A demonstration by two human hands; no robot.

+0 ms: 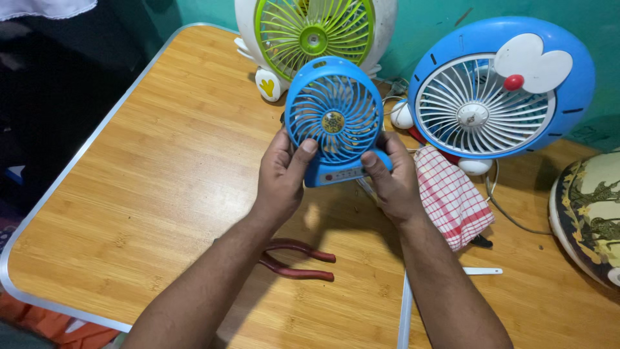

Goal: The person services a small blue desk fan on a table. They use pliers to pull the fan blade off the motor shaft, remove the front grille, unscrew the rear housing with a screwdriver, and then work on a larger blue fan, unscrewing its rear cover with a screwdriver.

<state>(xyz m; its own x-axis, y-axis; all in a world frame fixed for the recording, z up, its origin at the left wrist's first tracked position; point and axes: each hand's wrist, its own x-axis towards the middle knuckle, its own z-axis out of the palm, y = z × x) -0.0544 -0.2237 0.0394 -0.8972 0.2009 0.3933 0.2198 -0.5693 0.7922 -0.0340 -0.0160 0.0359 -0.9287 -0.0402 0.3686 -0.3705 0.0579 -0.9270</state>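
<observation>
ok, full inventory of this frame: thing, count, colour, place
small fan: 1, blue, held above the table centre
round fan: 1, blue with white grille and red nose, back right
fan: 1, white with green grille, back centre
cloth: 1, red and white check, right of the hands
pliers: 1, dark red handles, table front, partly under the left forearm
white strip: 1, white, front right
cable: 1, pale, by the round fan
patterned round object: 1, cream and dark, right edge
table: 1, wood top, metal rim
left hand: grips the small fan's left side
right hand: thumb on the small fan's base
</observation>
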